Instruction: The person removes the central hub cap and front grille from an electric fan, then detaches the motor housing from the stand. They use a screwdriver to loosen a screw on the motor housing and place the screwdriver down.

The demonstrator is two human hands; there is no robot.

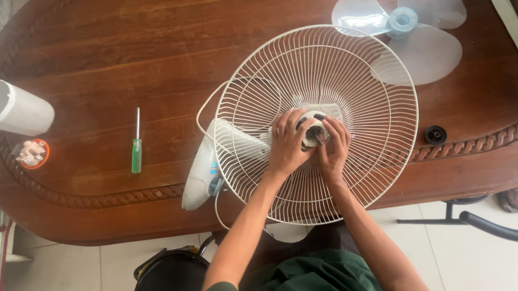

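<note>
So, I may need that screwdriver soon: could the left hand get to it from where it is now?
Probably yes. The left hand rests on the fan grille's hub, and the green-handled screwdriver lies on the table to its left, with only bare wood around it.

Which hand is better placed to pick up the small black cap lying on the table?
Probably the right hand. The black cap lies on the table to the right of the fan guard, on that hand's side; the left hand would have to cross over.
</note>
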